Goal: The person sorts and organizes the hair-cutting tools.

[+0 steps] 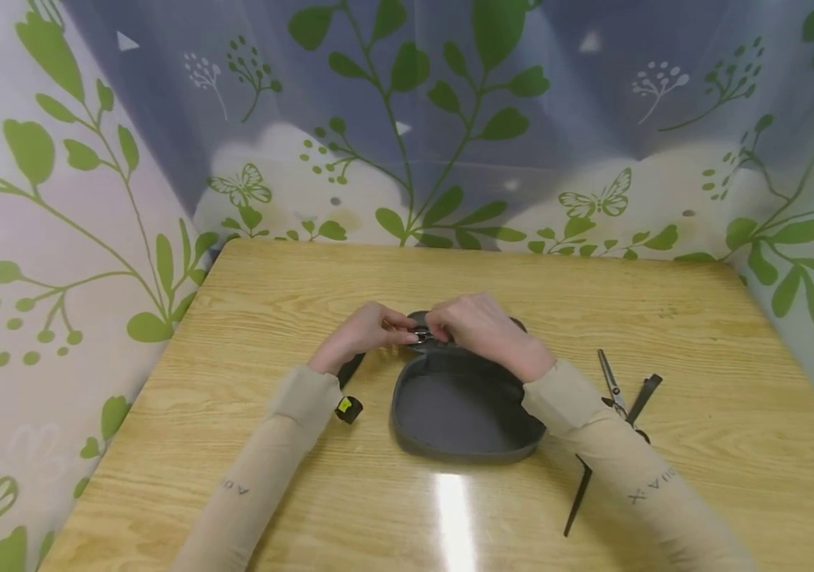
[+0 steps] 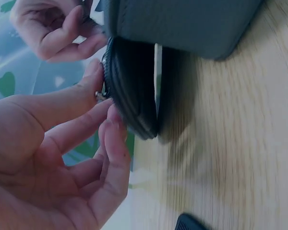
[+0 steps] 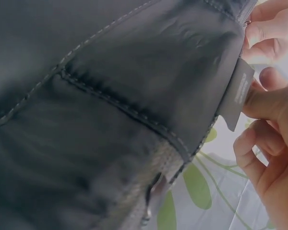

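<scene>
Nearest me on the wooden table (image 1: 250, 445) lies the grey zip case (image 1: 460, 409), and at its far edge my left hand (image 1: 360, 334) and right hand (image 1: 474, 322) pinch its zipper (image 1: 423, 337), which I judge could slip free.

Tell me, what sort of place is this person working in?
Probably a small curtained-off work corner rather than a lived-in room. A light wooden table is hemmed in on three sides by plastic sheeting printed with leaves and butterflies. On the table lie a dark zip case and scissors.
</scene>
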`<action>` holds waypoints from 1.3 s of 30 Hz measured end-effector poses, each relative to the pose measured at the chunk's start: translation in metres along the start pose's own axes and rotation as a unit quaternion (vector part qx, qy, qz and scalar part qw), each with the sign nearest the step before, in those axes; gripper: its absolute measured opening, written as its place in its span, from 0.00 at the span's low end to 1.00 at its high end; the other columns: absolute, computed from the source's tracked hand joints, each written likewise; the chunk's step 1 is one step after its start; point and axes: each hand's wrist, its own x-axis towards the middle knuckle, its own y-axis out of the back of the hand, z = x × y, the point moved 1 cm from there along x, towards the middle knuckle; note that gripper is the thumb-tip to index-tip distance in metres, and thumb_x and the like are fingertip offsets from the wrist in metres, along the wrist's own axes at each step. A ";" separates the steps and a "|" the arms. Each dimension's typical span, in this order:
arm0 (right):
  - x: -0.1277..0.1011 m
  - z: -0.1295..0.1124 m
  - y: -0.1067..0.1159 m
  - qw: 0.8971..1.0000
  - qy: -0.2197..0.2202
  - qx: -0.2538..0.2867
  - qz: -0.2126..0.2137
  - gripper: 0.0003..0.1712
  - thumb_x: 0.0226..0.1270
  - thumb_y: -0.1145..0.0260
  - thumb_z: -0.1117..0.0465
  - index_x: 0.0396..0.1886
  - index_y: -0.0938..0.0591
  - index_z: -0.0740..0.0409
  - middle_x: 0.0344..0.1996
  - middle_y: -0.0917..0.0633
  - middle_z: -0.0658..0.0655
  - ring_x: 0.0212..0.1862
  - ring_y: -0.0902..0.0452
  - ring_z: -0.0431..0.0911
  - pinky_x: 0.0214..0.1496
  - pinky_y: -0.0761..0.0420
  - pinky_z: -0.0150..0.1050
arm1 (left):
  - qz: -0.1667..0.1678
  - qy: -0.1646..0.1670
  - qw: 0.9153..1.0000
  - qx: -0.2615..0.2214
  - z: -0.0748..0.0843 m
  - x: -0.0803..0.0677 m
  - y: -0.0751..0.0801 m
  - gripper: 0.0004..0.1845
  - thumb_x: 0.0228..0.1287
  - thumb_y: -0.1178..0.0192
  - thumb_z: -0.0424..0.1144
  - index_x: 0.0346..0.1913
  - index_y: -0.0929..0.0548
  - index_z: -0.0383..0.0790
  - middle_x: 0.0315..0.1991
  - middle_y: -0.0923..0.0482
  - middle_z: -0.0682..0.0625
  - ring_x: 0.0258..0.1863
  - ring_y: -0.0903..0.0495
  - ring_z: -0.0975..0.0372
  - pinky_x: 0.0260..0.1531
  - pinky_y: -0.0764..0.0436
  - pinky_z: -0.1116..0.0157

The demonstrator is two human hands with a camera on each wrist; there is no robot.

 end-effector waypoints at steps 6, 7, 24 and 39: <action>0.000 -0.001 -0.001 1.000 0.009 0.007 0.012 0.25 0.69 0.41 0.77 0.17 0.27 0.48 0.17 0.30 0.44 0.18 0.45 0.37 0.22 0.45 0.32 | 0.008 -0.023 0.999 0.044 0.006 0.007 -0.006 0.18 0.66 0.31 0.41 0.57 0.13 0.39 0.47 0.12 0.44 0.31 0.29 0.64 0.34 0.30 0.69; 0.000 -0.001 -0.001 1.000 0.011 0.008 0.014 0.24 0.69 0.41 0.77 0.17 0.27 0.48 0.17 0.30 0.44 0.18 0.45 0.37 0.22 0.45 0.32 | 0.008 -0.026 0.998 0.050 0.007 0.008 -0.007 0.18 0.66 0.30 0.41 0.57 0.13 0.39 0.46 0.12 0.45 0.32 0.27 0.64 0.35 0.28 0.68; -0.002 0.004 -0.002 1.000 -0.013 -0.002 -0.008 0.17 0.68 0.34 0.74 0.24 0.20 0.49 0.27 0.19 0.47 0.22 0.32 0.39 0.25 0.31 0.35 | 0.004 -0.015 0.999 0.034 0.003 0.012 -0.010 0.20 0.68 0.32 0.43 0.60 0.15 0.40 0.55 0.15 0.44 0.43 0.22 0.61 0.41 0.26 0.67; -0.008 0.008 0.018 0.995 -0.064 0.043 -0.068 0.10 0.67 0.30 0.68 0.32 0.14 0.48 0.30 0.13 0.47 0.30 0.20 0.43 0.36 0.20 0.42 | -0.009 -0.005 1.000 0.005 0.002 0.000 -0.009 0.21 0.72 0.36 0.41 0.65 0.19 0.39 0.47 0.17 0.42 0.37 0.18 0.54 0.39 0.16 0.60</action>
